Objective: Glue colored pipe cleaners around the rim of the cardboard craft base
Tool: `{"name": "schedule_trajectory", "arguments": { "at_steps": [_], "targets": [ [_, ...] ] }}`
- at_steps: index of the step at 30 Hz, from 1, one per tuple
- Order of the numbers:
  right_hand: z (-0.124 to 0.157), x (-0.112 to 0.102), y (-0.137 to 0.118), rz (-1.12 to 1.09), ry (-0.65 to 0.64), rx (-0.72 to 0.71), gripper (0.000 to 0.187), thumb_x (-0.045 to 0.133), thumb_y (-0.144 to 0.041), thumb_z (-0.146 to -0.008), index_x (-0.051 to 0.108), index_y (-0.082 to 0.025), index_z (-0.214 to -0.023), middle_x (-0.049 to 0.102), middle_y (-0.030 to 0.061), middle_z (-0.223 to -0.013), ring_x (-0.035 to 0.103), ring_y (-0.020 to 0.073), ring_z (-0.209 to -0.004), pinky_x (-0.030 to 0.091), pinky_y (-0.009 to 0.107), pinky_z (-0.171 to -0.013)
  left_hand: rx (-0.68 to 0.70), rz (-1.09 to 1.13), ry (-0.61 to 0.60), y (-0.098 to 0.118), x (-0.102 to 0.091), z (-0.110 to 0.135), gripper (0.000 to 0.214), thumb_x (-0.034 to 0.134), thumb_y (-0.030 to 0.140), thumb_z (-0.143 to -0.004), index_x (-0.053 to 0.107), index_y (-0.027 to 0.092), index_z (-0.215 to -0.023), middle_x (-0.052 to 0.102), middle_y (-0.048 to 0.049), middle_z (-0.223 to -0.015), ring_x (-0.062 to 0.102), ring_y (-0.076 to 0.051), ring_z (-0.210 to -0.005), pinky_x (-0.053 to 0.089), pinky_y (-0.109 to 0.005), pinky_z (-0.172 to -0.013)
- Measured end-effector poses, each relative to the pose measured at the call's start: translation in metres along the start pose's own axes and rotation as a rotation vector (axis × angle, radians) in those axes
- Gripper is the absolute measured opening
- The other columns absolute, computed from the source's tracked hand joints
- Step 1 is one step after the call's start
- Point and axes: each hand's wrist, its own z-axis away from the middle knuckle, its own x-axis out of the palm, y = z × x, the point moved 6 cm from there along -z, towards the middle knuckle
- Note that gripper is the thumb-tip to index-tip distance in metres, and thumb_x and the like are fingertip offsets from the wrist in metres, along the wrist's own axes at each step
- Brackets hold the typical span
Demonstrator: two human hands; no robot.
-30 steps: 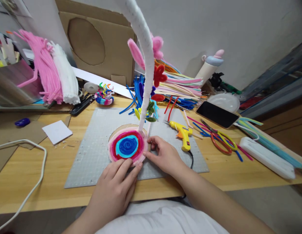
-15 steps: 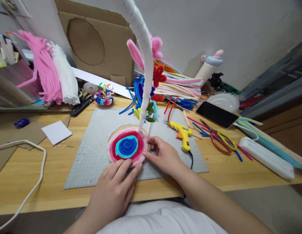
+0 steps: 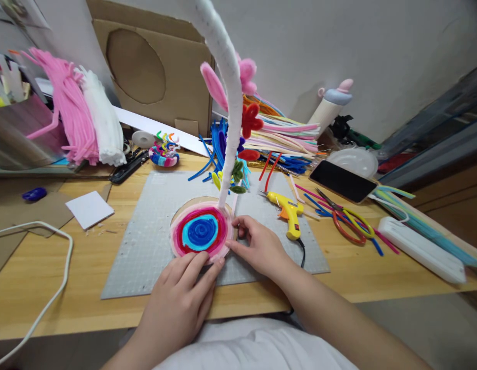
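Observation:
A round cardboard base (image 3: 202, 199) lies on the grey cutting mat, covered by a coil of pipe cleaners (image 3: 200, 231) with blue at the centre, then light blue, red and pinks. From its back right edge rises a tall white wrapped stem (image 3: 234, 103), bearing fuzzy pink, red, blue, green and yellow flowers and leaves. My left hand (image 3: 184, 288) rests with outstretched fingers on the coil's front rim. At the right rim, the thumb and index finger of my right hand (image 3: 261, 246) are closed on a pale pink pipe cleaner (image 3: 233, 208); its held part is mostly hidden.
On the mat (image 3: 142, 257), a yellow glue gun (image 3: 288, 210) lies right of my right hand. Farther right are scissors (image 3: 348, 221), a phone (image 3: 342, 181) and a white power strip (image 3: 419, 249). Pipe cleaner bundles (image 3: 277, 139) line the back. A white cable (image 3: 67, 262) curves at left.

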Motion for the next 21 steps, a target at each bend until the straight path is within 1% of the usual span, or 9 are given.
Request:
{"name": "schedule_trajectory", "arguments": {
  "at_steps": [21],
  "targets": [
    [0.0004,0.0007,0.0018,-0.003,0.001,0.003,0.034,0.069,-0.038,-0.078,0.057,-0.026,-0.107,0.061,-0.0036,-0.086,0.052,0.0127,-0.067,0.036,0.025,-0.06,0.002,0.008,-0.015,-0.0001,0.0011,0.001,0.037,0.05,0.018,-0.09,0.06,0.024,-0.126,0.062,-0.009,-0.118,0.054,-0.026,-0.107,0.042,-0.04,-0.091]
  ]
}}
